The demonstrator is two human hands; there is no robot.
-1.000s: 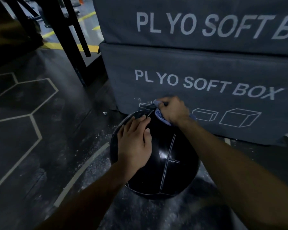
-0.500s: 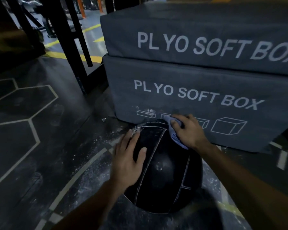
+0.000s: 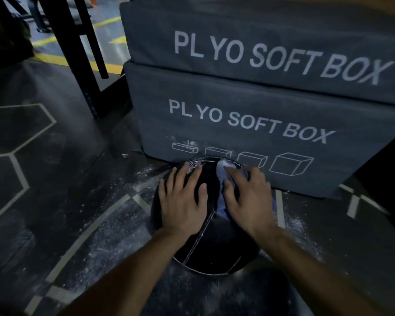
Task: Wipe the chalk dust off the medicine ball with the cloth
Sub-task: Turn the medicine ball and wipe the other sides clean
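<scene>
The medicine ball (image 3: 205, 236) sits on the floor against the plyo box (image 3: 249, 133). The left hand (image 3: 183, 206) lies flat, steadying it; the right hand (image 3: 249, 201) presses the cloth (image 3: 222, 176) on top. Hard strokes could roll it.

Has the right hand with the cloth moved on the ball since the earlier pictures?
Yes. The right hand and cloth slid from the ball's far top, beside the lower plyo box, back toward the person.
</scene>
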